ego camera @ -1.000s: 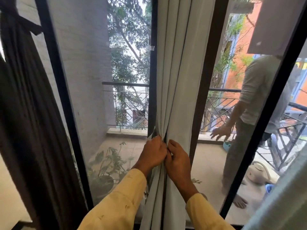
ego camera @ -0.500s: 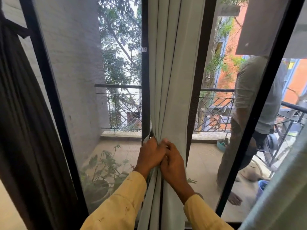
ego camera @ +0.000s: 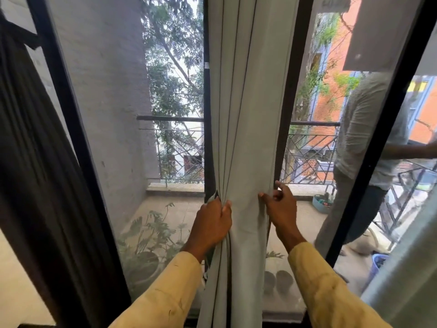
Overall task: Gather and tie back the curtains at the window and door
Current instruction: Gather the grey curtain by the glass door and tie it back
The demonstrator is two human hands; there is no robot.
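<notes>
Grey curtain — left hand grips its gathered folds, right hand pinches its edge.

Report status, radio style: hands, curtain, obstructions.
Left hand grips bunched folds of pale curtain. Right hand pinches its right edge. No tie visible. Nothing blocking.

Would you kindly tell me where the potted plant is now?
In the head view the potted plant sits lower left, outside on the balcony floor, just left of the left hand gripping the pale curtain.
</notes>
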